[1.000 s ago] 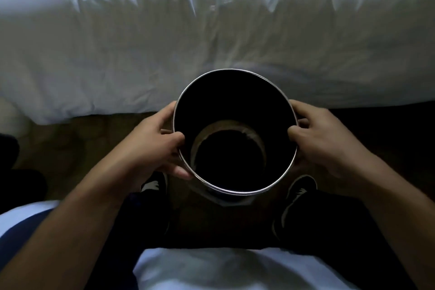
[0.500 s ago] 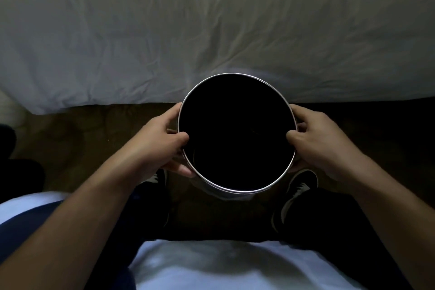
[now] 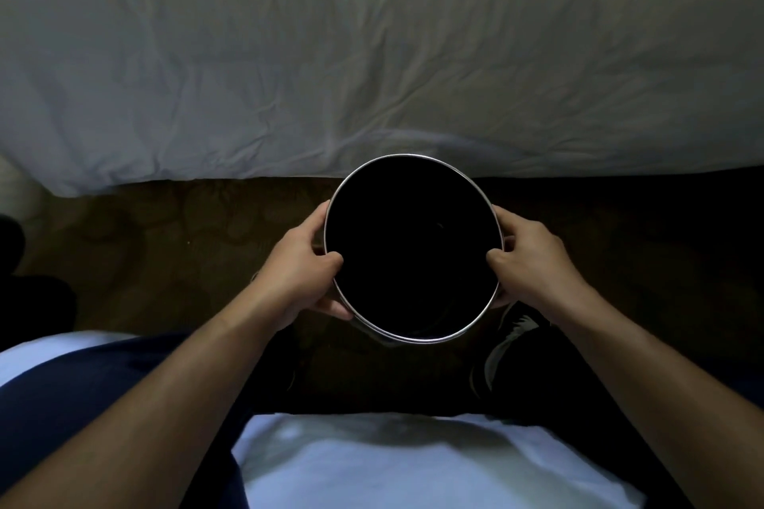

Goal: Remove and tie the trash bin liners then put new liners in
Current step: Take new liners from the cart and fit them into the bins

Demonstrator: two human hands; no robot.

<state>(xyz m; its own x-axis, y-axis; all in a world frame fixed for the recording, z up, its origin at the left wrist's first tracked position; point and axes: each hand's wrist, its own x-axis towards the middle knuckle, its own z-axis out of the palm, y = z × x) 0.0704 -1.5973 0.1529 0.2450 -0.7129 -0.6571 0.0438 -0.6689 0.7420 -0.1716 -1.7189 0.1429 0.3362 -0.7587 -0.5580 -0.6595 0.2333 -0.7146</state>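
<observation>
Grip is counting — left hand (image 3: 298, 265) and right hand (image 3: 534, 260) are curling round opposite sides of the bin (image 3: 407, 155), holding it upright over the carpet (image 3: 165, 244), just beside the bed (image 3: 372, 54). Keeping it level is looking wise; darkness is hiding any liner.

Bin (image 3: 414, 156) black inside, silver-rimmed; bedsheet (image 3: 372, 54) white; carpet (image 3: 186, 252) brown, faintly patterned.

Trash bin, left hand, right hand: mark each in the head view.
trash bin (image 3: 413, 252): head view, dark inside of the bin.
left hand (image 3: 297, 264): head view, back of the hand.
right hand (image 3: 533, 260): head view, back of the hand.
</observation>
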